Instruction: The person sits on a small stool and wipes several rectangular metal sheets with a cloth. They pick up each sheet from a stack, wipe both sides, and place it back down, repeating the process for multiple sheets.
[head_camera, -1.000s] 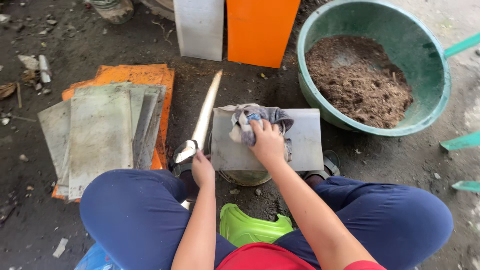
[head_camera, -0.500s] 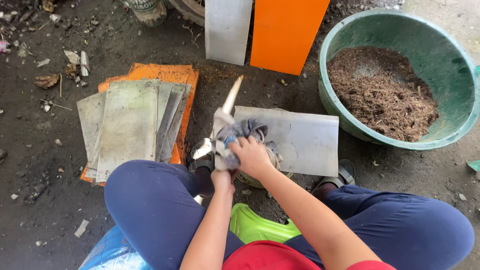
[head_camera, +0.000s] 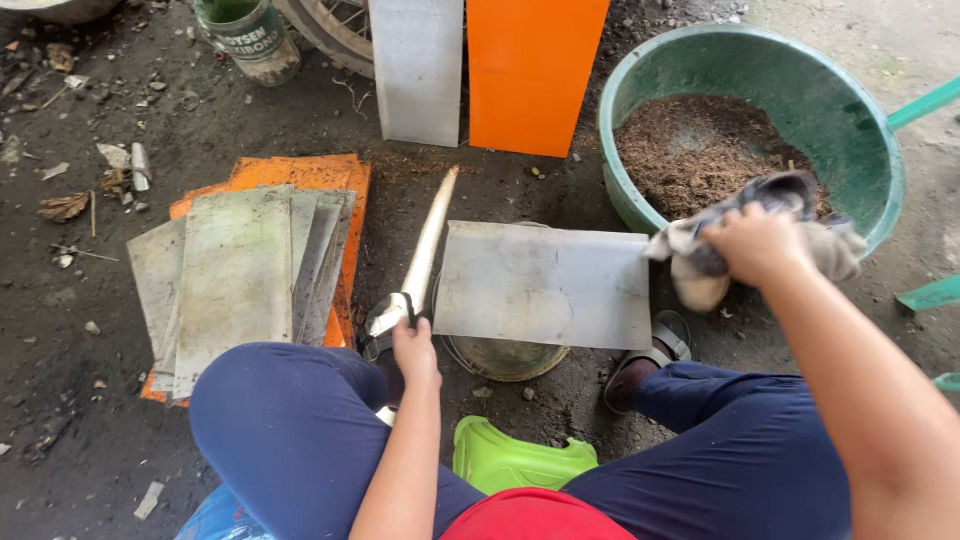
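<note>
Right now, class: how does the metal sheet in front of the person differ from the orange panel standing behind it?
The metal sheet is dull grey; the orange panel is bright orange. The metal sheet lies flat on a round container; the orange panel stands upright. Both are flat rectangles.

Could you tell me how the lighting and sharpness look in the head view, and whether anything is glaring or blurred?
Head view: soft, even daylight, no hard shadows; the curved metal strip in the left hand shows a bright sheen, the flat metal sheet only a dull one; the right hand and rag are slightly soft; the forearms at the lower edge loom large.
</note>
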